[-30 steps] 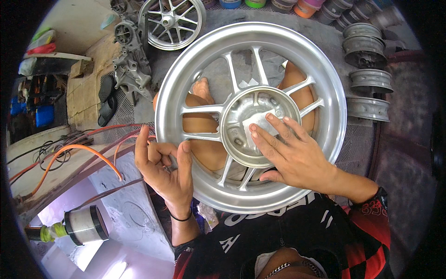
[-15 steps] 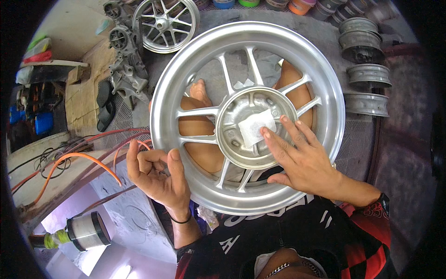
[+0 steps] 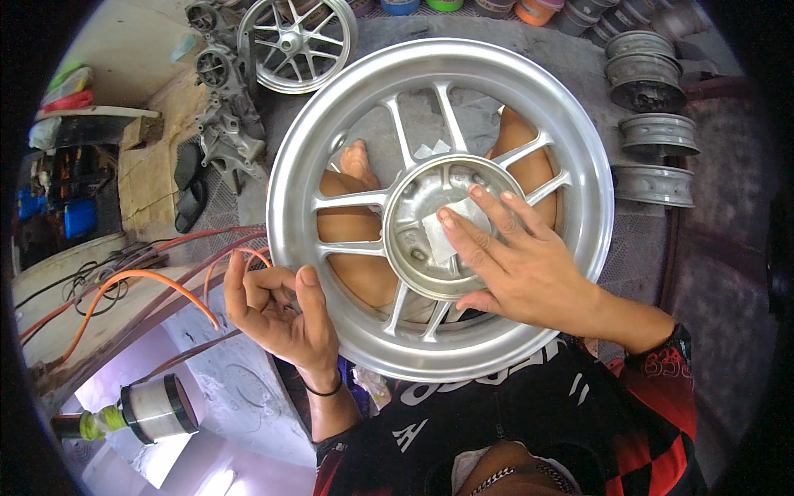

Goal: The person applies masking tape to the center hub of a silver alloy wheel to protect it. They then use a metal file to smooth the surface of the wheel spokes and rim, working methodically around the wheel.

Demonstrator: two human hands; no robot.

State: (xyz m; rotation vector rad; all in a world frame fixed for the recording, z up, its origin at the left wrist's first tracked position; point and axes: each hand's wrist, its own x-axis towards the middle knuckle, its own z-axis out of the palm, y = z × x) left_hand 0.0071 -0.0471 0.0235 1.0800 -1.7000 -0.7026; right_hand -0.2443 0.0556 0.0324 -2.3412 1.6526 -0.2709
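Note:
A large silver spoked wheel rim (image 3: 438,58) lies face up over my bare legs. In its round hub (image 3: 407,252) is a white square of paper (image 3: 438,244), partly covered by my fingers. My right hand (image 3: 521,269) is spread over the hub, fingertips resting on and beside the paper, thumb lower down by the spokes. My left hand (image 3: 281,318) is held palm up at the wheel's lower left, fingers loosely bent and apart, holding nothing.
A smaller spoked wheel (image 3: 298,16) and grey metal castings (image 3: 223,132) sit at upper left, several rims (image 3: 653,182) at right, paint tubs (image 3: 533,12) behind. Black sandals (image 3: 188,198), orange hoses (image 3: 178,285) and a cylindrical filter (image 3: 161,409) are on the left.
My right hand moves up and left onto the paper compared with half a second ago. Since a second ago, my left hand and the wheel have shifted slightly left.

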